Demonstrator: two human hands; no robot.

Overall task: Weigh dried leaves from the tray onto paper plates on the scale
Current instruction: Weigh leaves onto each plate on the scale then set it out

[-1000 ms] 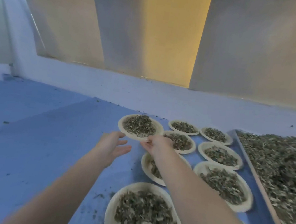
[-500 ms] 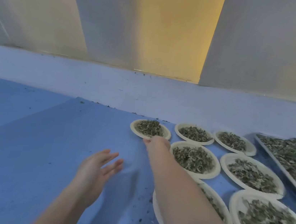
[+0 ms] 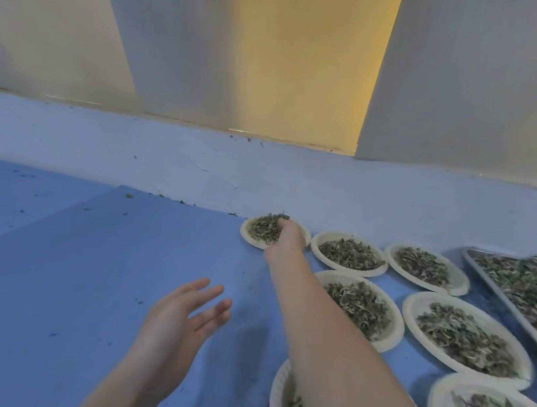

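Note:
A paper plate (image 3: 250, 237) heaped with dried leaves sits at the far end of the blue table, leftmost in its row. My right hand (image 3: 286, 238) reaches out to it and grips its near right rim, fingers curled over the leaves. My left hand (image 3: 183, 322) hovers open above the bare blue table, holding nothing. The metal tray (image 3: 500, 297) of loose dried leaves lies at the right edge. No scale is in view.
Several more filled paper plates lie between my right arm and the tray, such as the plate (image 3: 316, 254) beside the held one. A pale blue wall ledge (image 3: 164, 155) runs just behind the far row. Leaf crumbs dot the blue table (image 3: 64, 262).
My right hand has pushed the plate further away, up to the wall ledge, and now lies over its leaves. My left hand has let go and drawn back toward me.

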